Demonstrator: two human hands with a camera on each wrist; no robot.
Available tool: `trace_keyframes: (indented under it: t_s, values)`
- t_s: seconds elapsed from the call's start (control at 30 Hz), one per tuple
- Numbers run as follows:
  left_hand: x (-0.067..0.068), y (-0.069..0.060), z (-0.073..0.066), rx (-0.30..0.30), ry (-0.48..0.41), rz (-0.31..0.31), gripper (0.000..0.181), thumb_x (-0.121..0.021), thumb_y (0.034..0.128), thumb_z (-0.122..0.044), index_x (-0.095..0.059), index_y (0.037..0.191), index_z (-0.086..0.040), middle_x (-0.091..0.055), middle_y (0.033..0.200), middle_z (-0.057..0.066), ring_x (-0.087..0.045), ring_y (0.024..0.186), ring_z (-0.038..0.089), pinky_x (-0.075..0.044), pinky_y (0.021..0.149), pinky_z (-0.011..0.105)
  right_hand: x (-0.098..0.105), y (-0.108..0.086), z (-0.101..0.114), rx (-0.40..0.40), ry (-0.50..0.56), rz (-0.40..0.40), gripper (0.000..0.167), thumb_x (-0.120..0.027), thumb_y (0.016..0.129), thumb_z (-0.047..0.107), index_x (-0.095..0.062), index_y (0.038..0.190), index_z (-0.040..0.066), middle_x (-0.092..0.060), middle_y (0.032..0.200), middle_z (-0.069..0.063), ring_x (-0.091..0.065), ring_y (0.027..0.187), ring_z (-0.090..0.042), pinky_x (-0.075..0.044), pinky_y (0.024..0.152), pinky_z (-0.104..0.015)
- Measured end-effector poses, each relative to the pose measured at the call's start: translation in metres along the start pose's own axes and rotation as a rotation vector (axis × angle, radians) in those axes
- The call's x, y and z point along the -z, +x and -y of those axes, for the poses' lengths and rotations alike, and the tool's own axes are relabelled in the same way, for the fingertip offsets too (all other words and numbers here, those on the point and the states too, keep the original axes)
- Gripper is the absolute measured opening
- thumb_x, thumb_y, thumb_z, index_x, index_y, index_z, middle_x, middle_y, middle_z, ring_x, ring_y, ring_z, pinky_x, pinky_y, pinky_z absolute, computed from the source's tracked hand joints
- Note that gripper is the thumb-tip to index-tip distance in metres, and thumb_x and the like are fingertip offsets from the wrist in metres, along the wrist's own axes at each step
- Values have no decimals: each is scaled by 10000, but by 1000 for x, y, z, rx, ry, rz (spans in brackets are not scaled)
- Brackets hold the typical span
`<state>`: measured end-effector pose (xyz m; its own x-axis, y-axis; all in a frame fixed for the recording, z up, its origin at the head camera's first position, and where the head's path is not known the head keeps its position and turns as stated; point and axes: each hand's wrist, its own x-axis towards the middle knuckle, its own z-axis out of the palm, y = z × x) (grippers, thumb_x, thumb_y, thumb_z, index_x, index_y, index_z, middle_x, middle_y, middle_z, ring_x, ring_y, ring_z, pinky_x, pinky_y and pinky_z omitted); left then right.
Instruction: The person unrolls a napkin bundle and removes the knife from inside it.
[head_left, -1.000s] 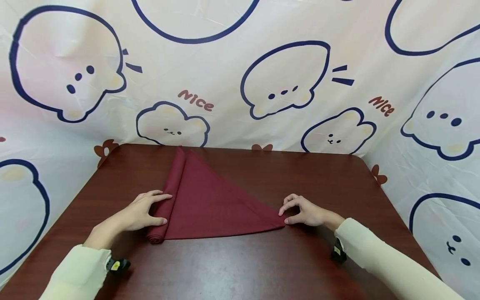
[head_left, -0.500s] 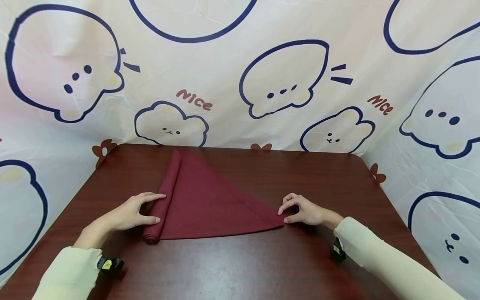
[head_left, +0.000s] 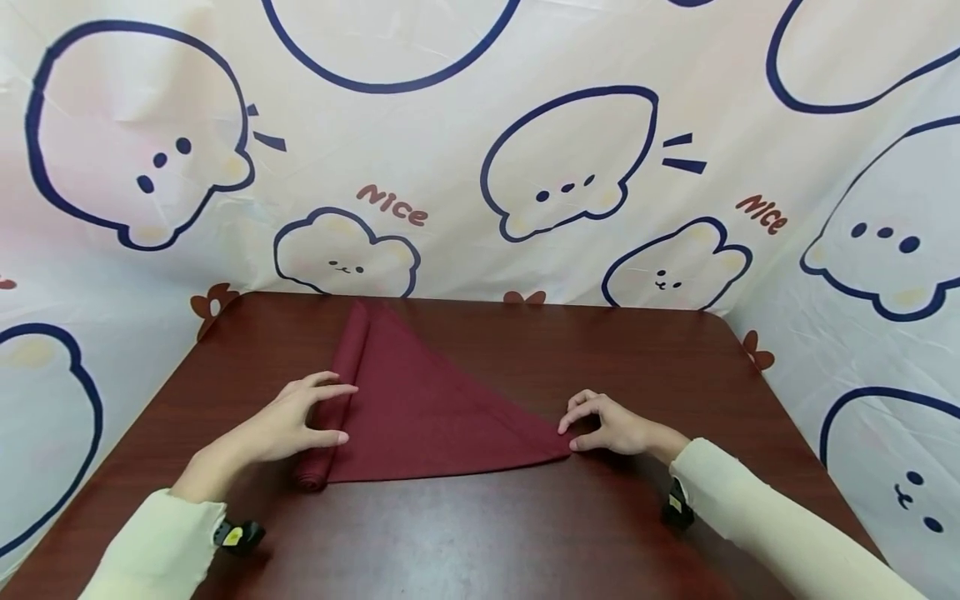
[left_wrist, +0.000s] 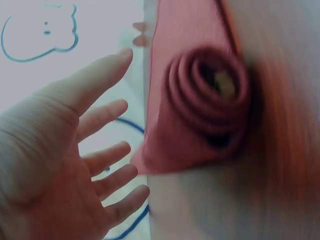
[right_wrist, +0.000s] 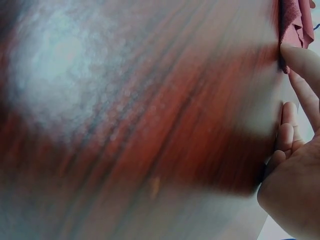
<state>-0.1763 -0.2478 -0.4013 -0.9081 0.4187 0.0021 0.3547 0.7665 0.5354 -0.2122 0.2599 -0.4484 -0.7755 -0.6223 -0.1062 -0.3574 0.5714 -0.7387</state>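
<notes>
Cloth [head_left: 435, 408], dark red, lies on the table [head_left: 465, 533] between the two sets of fingers: flat and tapering to a point at the right fingers, wound into a roll [head_left: 347, 354] beneath the left ones. The step in hand looks to be the rolling of this cloth. To do it well, the left fingers should bear evenly along the roll, since pressure at one place would probably skew it and make the coils creep out at the near end. The right fingers would do best to draw the point gently away from the roll, enough to smooth the flat part without dragging the layers loose.

The left hand [head_left: 288, 421] reaches over the roll palm down, fingers and thumb spread well apart with nothing in their grasp; the foremost tips reach just past the roll's inner edge, and whether any touches the cloth cannot be told. The right hand [head_left: 611, 423] is low by the table, thumb and forefinger pinching the cloth's point, the other fingers bent in beside them. Both forearms come in from the near side, slanting inward toward the cloth, their pale sleeves [head_left: 757, 500] ending at the wrists.
</notes>
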Motion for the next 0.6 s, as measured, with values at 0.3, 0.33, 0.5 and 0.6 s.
trace_keyframes:
  t_s: [0.3, 0.33, 0.5, 0.6]
  values:
    - [-13, 5, -4, 7, 58, -7, 686, -856, 782, -402, -628, 1375, -145, -487, 1404, 235, -367, 1299, 479, -411, 984, 678, 1, -1, 1, 8, 1, -7, 166, -801, 853, 157, -769, 1016, 153, -529, 1170, -79, -437, 1136, -211, -349, 1010, -441]
    - [-14, 5, -4, 5, 58, -11, 687, -859, 778, -401, -630, 1372, -144, -489, 1399, 236, -369, 1294, 478, -410, 984, 678, 1, -1, 0, 10, -1, -8, 165, -801, 853, 152, -770, 1015, 151, -531, 1166, -80, -439, 1133, -209, -350, 1009, -440]
    - [-16, 4, 0, 1, 65, -28, 684, -874, 760, -381, -641, 1358, -143, -495, 1385, 239, -375, 1282, 480, -400, 986, 682, 0, -1, 0, 21, 1, -12, 156, -796, 858, 136, -768, 1012, 140, -535, 1160, -88, -436, 1136, -203, -349, 1004, -437]
    - [-19, 4, 2, 2, 76, -26, 686, -880, 750, -368, -647, 1353, -139, -491, 1385, 243, -376, 1279, 485, -395, 989, 682, -1, -1, 0, 12, 7, -10, 161, -797, 855, 139, -768, 1013, 142, -533, 1165, -82, -435, 1142, -203, -348, 1010, -440]
